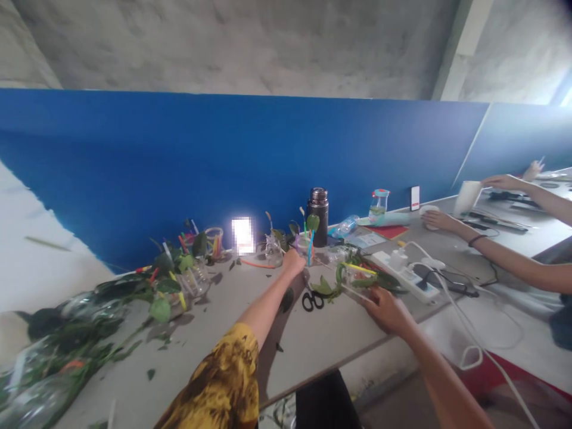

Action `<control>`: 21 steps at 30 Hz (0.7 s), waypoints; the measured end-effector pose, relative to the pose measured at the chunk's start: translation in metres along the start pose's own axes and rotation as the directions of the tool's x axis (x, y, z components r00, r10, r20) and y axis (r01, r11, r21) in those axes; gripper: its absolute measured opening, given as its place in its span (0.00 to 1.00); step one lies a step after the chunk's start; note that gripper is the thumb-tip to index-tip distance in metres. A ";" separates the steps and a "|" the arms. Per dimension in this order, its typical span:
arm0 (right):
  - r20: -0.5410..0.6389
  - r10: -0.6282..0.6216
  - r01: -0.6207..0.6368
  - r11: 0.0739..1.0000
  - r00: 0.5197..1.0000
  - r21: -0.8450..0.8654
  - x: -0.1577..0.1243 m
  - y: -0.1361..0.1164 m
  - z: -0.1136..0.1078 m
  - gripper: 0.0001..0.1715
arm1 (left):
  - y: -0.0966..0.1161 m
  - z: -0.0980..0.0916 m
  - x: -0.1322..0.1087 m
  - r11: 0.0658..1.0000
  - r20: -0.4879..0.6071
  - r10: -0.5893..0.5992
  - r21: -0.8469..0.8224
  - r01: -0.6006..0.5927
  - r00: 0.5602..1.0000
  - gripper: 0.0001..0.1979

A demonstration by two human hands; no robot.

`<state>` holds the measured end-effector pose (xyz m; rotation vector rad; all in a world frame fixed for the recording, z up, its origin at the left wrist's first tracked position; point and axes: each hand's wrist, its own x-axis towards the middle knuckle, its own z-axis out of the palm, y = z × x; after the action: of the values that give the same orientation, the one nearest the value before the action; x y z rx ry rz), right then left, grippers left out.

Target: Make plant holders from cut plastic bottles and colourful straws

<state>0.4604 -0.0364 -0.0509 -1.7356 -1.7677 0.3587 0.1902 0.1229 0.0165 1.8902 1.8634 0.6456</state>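
Reaching to the middle of the table, my left hand (pixel 294 262) is closed beside a small clear cup (pixel 305 245) with a blue straw (pixel 311 247) and leaves in it. Its fingertips are hidden, so what it grips does not show. My right hand (pixel 388 310) pinches the end of a thin pale stick (pixel 353 292) low over the table. Green leaves (pixel 325 287) and a yellow straw (pixel 361 269) lie just beyond that hand. Black-handled scissors (pixel 313 301) rest on the table between my hands.
Leafy stems, clear plastic cups (pixel 194 280) and pens crowd the left side. A dark thermos (pixel 318 214) stands by the blue partition (pixel 201 161). On the right are a power strip (pixel 409 277) with white cables, a lidded bottle (pixel 379 205) and another person's arms (pixel 504 256).
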 end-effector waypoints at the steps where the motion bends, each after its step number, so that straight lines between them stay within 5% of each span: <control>1: 0.009 0.028 -0.027 0.994 1.000 -0.102 -0.006 0.000 -0.002 0.14 | 0.001 -0.002 -0.004 1.000 -0.005 -0.003 0.023 0.004 1.000 0.14; 4: 0.035 0.058 -0.047 0.965 0.998 -0.257 -0.025 0.005 -0.011 0.17 | 0.003 -0.013 -0.021 0.997 -0.006 0.021 0.079 -0.020 1.000 0.11; 8: -0.006 0.061 -0.061 0.987 0.998 -0.149 -0.055 0.020 -0.022 0.19 | -0.003 -0.036 -0.058 0.982 -0.004 0.128 0.144 -0.126 0.992 0.10; 13: -0.317 0.102 -0.101 0.995 0.943 0.019 -0.066 0.012 -0.032 0.24 | -0.016 -0.052 -0.101 0.952 0.045 0.251 0.168 -0.255 0.967 0.11; 17: -0.458 0.021 -0.056 0.996 0.889 -0.064 -0.028 -0.011 -0.049 0.23 | -0.015 -0.040 -0.124 0.929 0.135 0.322 0.147 -0.340 0.937 0.11; 21: -0.224 -0.028 -0.024 0.974 0.974 -0.225 0.046 -0.027 -0.071 0.20 | -0.012 -0.021 -0.141 0.888 0.170 0.416 0.135 -0.439 0.893 0.12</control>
<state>0.4843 -0.0110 0.0303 -1.8488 -1.6949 -0.0454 0.1683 -0.0188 0.0210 2.4264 1.4603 0.4811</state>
